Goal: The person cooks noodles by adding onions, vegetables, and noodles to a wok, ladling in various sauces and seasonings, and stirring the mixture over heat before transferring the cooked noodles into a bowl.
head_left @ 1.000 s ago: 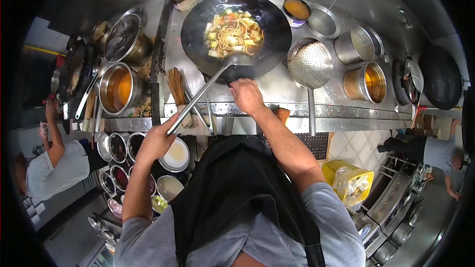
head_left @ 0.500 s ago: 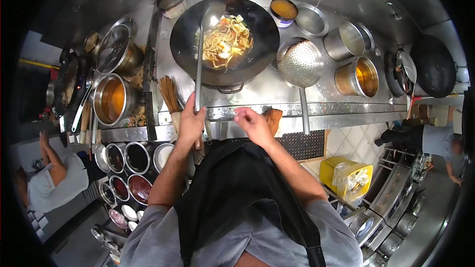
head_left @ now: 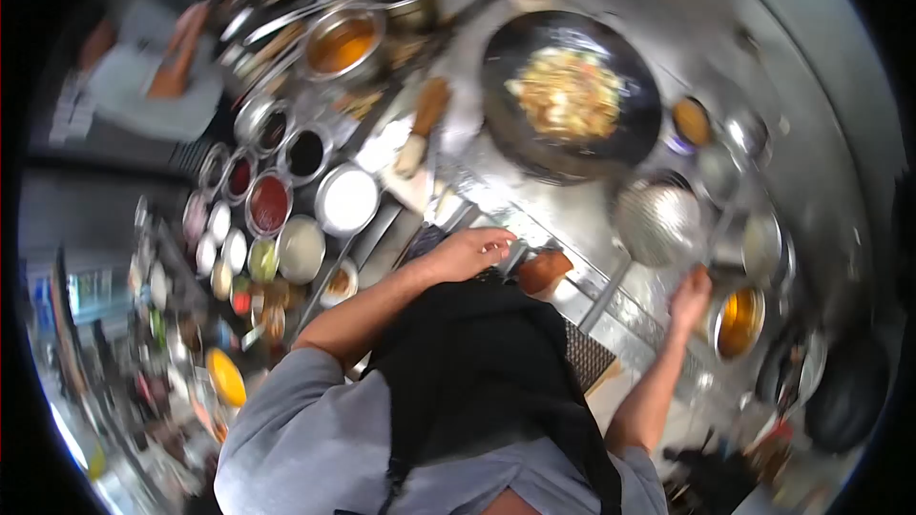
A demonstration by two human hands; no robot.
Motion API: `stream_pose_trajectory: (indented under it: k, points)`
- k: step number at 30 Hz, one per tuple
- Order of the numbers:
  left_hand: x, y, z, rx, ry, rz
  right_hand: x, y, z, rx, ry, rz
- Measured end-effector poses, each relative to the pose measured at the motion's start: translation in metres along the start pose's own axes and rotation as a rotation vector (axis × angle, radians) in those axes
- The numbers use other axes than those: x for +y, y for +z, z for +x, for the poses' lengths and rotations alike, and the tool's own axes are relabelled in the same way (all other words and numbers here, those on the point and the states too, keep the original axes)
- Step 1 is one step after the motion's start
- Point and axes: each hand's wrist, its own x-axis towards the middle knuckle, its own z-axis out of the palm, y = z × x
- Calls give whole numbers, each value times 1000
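Observation:
My left hand (head_left: 469, 254) is in front of my apron at the counter's front edge, fingers loosely bent and apart, with nothing in it. An orange-brown folded cloth (head_left: 544, 273) lies just right of it. On the right, my right hand (head_left: 689, 298) is closed around the handle of a metal ladle (head_left: 747, 135), whose bowl points towards the back wall; motion blurs both. The black wok (head_left: 506, 124) holds noodles (head_left: 568, 95) with vegetables. Between the wok and my right hand lies a perforated skimmer (head_left: 658, 219), its handle towards me.
A pot of orange liquid (head_left: 739, 322) stands beside my right hand. Left of the wok are a bamboo brush (head_left: 430, 107) and another pot of orange liquid (head_left: 343, 43). Several sauce containers, among them one with white contents (head_left: 347, 200), stand at my left.
The view has turned left. The ladle has left my left hand and the wok and is in my right hand, which has moved right. My left hand has dropped towards the counter edge.

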Motion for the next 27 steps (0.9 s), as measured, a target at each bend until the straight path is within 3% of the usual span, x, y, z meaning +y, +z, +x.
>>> stream_pose_trajectory:
  k: [1,2,4,6,9,10,11,13,15,17,20,23,26,27]
  points:
    - [-14,13,-19,73,-55,-64,48,-7,42,-27,7,-106]
    - [-28,25,-39,142,-84,-57,56,-13,66,3,1,-415]
    - [-48,50,-72,232,-121,-41,69,-10,103,-3,27,-524]
    - [-54,70,-98,316,-188,-30,157,13,172,-134,-49,-644]
    - [-57,103,-117,337,-291,63,117,9,173,-421,647,343]
    - [-61,112,-122,312,-245,131,60,-4,134,-385,675,556]
    - [-64,118,-124,273,-187,200,55,-12,125,-425,700,623]
    - [-55,124,-124,235,-256,136,55,-25,84,-338,316,349]
    - [-48,124,-122,263,-244,143,62,-41,49,-208,142,-69]
    - [-42,120,-118,267,-249,115,103,-43,22,215,-481,-393]
    - [-35,116,-105,252,-246,93,104,-43,9,86,-146,-116]
    - [-19,110,-92,232,-234,122,33,-66,7,-307,414,711]
    - [-10,109,-83,240,-182,162,18,-73,20,-444,708,1270]
    - [-9,110,-83,250,-162,172,18,-73,23,-477,749,1330]
